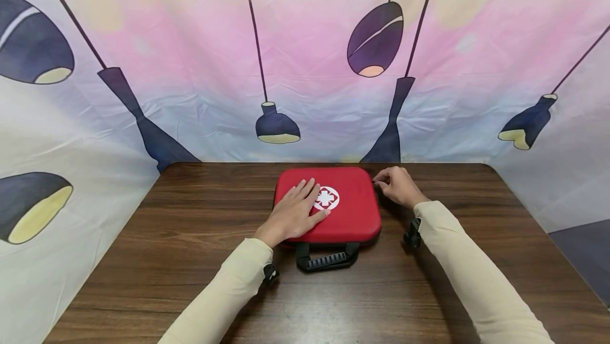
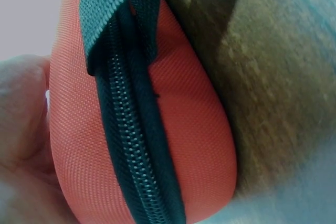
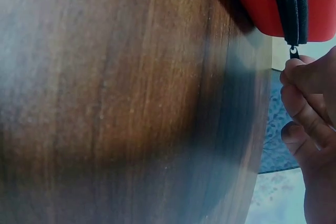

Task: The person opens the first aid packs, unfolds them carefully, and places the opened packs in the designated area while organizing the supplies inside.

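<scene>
A red first-aid case (image 1: pixel 350 211) with a white cross emblem lies flat on the wooden table, its black handle (image 1: pixel 329 262) toward me. My left hand (image 1: pixel 294 211) rests on the lid with its fingers spread, left of the emblem. At the case's right side, near the far corner, my right hand (image 1: pixel 399 186) pinches a small black zipper pull (image 3: pixel 294 54) between thumb and finger. The right wrist view shows the pull at the end of the black zipper (image 3: pixel 295 3). Along the near side, the zipper's teeth (image 2: pixel 128 124) are meshed in the left wrist view.
The dark wooden table (image 1: pixel 190 259) reaches back to a fabric backdrop (image 1: pixel 205 58) printed with hanging lamps. A black wrist camera (image 1: pixel 412 233) sits on the right sleeve and another (image 1: pixel 270 274) on the left sleeve.
</scene>
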